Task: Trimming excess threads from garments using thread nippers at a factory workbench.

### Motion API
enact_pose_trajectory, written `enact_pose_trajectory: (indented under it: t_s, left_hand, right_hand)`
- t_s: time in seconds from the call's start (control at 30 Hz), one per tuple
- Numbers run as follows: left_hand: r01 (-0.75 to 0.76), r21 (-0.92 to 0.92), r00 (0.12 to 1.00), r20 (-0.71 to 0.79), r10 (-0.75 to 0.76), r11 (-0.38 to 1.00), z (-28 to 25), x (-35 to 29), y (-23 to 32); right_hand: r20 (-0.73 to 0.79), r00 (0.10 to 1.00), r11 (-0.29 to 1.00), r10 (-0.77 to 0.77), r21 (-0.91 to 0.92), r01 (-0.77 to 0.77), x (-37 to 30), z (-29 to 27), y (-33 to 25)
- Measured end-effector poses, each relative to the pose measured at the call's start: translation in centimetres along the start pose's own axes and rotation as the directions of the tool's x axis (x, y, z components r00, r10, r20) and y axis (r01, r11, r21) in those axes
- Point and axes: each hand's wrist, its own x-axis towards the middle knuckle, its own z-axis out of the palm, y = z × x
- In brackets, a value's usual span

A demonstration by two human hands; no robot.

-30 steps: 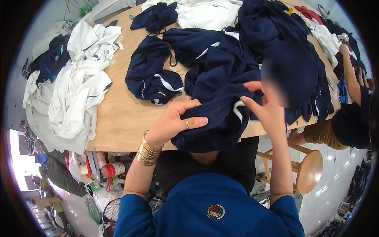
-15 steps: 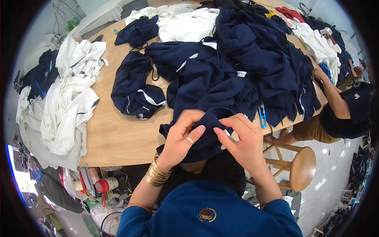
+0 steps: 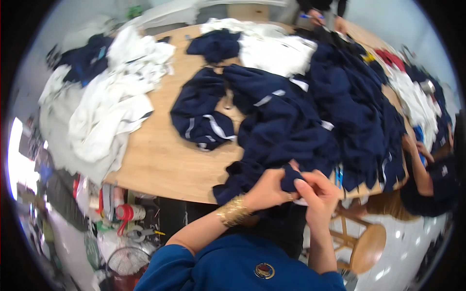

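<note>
Beyond the fingers, toward the far side, a wide wooden bench (image 3: 165, 160) carries almost everything in view. Its largest load is a big heap of navy garments (image 3: 335, 106) just past the fingers and to their right, reaching the bench's near edge. Far left of the fingers lies a pile of white garments (image 3: 111, 111), partly hanging over the bench's left rim. Between those two, a single navy garment with white stripes (image 3: 204, 119) lies crumpled on bare wood, and more white cloth (image 3: 276, 51) sits at the far end.

At the near edge, a navy garment (image 3: 252, 172) from the heap hangs toward the person. The left hand (image 3: 269, 186), a gold bangle stack (image 3: 233, 211) on its wrist, comes up from the lower edge with its forearm slanting right; its fingers are curled tight around a fold of that cloth. The right hand (image 3: 315, 194) rises almost straight, fingers pinched together on the same fold, touching the left.

Right of the fingers, another person's hands (image 3: 412, 148) rest at the bench edge. Below them stands a round wooden stool (image 3: 366, 247). Lower left, under the bench, sits floor clutter, too blurred to tell apart.
</note>
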Motion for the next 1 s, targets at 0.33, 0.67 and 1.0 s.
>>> enact_pose_trajectory:
  t_s: [0.33,0.67,1.0]
  left_hand:
    - [0.239,-0.354,0.954,-0.089,-0.287,0.904,-0.8,-1.9,-0.3]
    - [0.166,-0.453,0.942,-0.189,-0.277,0.876,-3.1,-0.7,0.5]
    - [0.048,-0.371,0.991,-0.095,-0.089,0.927,-2.8,-0.3,-1.0]
  right_hand:
    - [0.328,0.896,0.866,0.299,-0.487,-0.111,0.5,-3.8,0.8]
    - [-0.278,0.952,0.908,-0.126,-0.419,-0.002,6.6,-7.7,0.0]
    - [0.441,0.880,0.973,0.178,0.052,-0.223,4.3,-0.4,2.2]
